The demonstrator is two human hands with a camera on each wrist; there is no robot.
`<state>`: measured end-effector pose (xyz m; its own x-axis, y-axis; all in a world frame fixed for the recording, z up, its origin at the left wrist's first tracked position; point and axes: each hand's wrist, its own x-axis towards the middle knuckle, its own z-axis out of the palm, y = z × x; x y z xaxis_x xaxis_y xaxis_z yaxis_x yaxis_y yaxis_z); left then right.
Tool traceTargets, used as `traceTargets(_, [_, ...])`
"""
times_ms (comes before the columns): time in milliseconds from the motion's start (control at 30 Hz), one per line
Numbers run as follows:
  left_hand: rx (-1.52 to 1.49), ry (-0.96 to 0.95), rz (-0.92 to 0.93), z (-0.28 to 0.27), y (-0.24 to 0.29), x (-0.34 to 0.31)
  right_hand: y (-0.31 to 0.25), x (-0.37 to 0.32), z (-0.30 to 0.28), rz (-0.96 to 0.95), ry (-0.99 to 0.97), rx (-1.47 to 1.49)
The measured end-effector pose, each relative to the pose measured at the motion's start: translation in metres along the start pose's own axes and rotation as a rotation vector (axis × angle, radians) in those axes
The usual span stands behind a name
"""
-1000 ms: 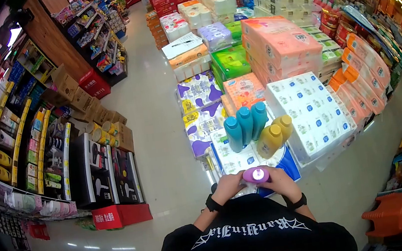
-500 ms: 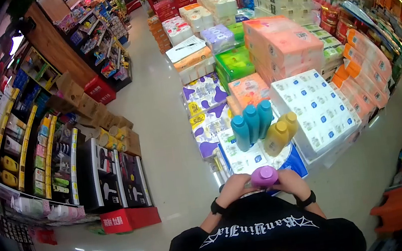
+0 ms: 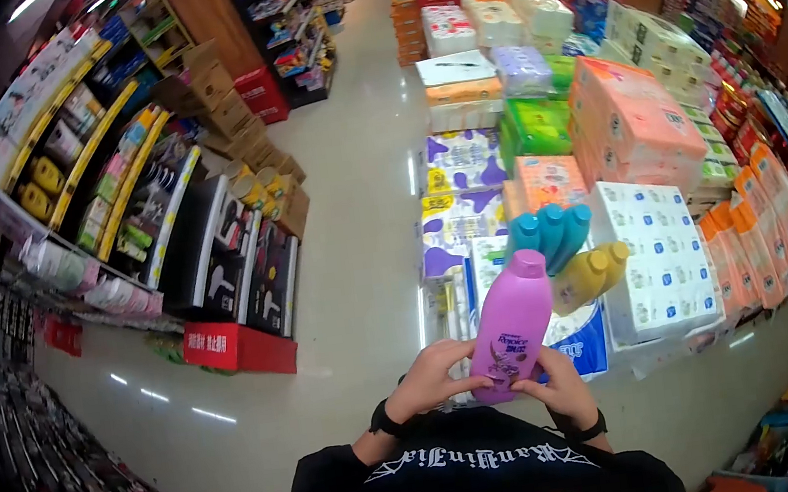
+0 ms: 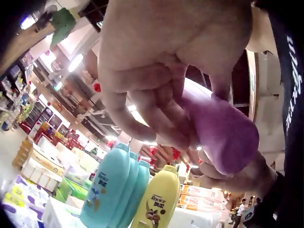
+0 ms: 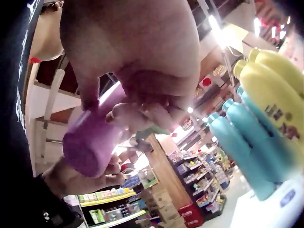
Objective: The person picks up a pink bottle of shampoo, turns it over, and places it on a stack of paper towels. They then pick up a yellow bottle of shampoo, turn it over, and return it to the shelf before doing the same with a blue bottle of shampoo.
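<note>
A purple shampoo bottle (image 3: 513,315), its printed front facing up, is held between both hands near the person's chest. My left hand (image 3: 430,377) grips its lower left side, thumb on the front. From the other side my right hand (image 3: 561,388) pinches the lower edge. Both wrist views show the bottle's rounded base (image 4: 232,147) with fingers curled along it. Just beyond it, several blue bottles (image 3: 550,232) stand beside two yellow bottles (image 3: 594,275) on a white-and-blue package (image 3: 583,346).
A large white tissue pack (image 3: 656,258) stands right of the bottles. Pink packs (image 3: 634,118) and purple-patterned packs (image 3: 464,218) are stacked behind. Across the aisle floor (image 3: 349,202) on the left are shelves and a red box (image 3: 239,347).
The purple bottle has tipped from cap-toward-camera to lying back with its front visible, and is raised higher. The head view has swung left, so the display sits further right.
</note>
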<state>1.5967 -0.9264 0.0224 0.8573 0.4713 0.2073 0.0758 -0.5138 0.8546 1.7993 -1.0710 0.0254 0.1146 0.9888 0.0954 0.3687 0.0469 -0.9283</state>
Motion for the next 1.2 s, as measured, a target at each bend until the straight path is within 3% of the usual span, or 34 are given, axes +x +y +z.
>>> traceTargets(133, [-0.020,0.170,-0.050,-0.014,0.003,-0.054,-0.031,0.009,0.037,-0.023,-0.117,-0.057])
traceTargets(367, [0.036,0.420,-0.220,-0.065,0.035,-0.181,-0.071,0.037,0.135,-0.244,-0.346,-0.078])
traceTargets(567, [-0.053,0.734,-0.332,-0.106,0.053,-0.327,-0.132,0.043,0.275,-0.502,-0.584,0.020])
traceTargets(667, [-0.057,0.872,-0.377,-0.115,0.056,-0.400,-0.152,0.039,0.347,-0.490,-0.773,0.113])
traceTargets(800, [0.180,0.938,-0.544,-0.122,0.069,-0.485,-0.169,0.034,0.437,-0.552,-0.954,0.142])
traceTargets(867, [0.301,1.013,-0.653,-0.116,0.083,-0.519,-0.187,0.032,0.477,-0.614,-1.052,0.135])
traceTargets(1000, [0.208,1.265,-0.920,-0.102,0.102,-0.574,-0.224,0.018,0.552,-0.824,-1.205,0.089])
traceTargets(1033, [0.217,1.357,-0.937,-0.099,0.103,-0.583,-0.235,0.016,0.564,-0.798,-1.310,-0.020])
traceTargets(1200, [0.318,1.557,-1.003,-0.103,0.098,-0.616,-0.255,0.015,0.631,-0.787,-1.494,-0.007])
